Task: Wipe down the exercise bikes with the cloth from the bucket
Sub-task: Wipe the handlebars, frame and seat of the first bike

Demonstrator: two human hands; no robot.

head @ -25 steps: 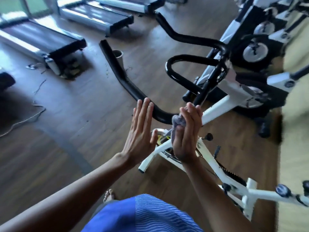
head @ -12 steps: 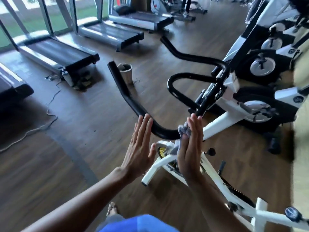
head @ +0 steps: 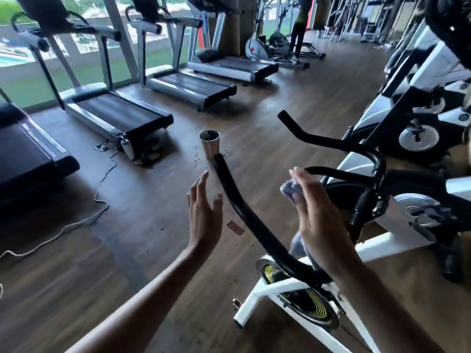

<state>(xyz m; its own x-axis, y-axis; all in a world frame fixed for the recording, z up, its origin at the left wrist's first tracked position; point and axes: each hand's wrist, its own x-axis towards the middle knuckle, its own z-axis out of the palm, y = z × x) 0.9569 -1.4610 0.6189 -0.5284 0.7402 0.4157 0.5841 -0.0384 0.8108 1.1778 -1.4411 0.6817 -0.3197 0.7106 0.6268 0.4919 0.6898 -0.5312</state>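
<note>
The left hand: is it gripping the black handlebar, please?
No, the left hand is open, its fingers straight, beside the black handlebar.

left hand (head: 204,217): bare | left forearm (head: 142,296): uncovered | right hand (head: 318,217): bare | right forearm (head: 382,299): uncovered | nails (head: 218,197): possibly short, view blurred

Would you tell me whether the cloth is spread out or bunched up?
Bunched up: the cloth shows as a crumpled wad held in the right hand, with a loose end hanging below the palm.

I count 4 treadmills (head: 114,115) | at least 3 exercise bikes (head: 418,138) | 1 elliptical trainer (head: 256,48) | 1 bucket (head: 209,146) | 1 cloth (head: 289,189) | 1 person (head: 299,29) far back
</note>
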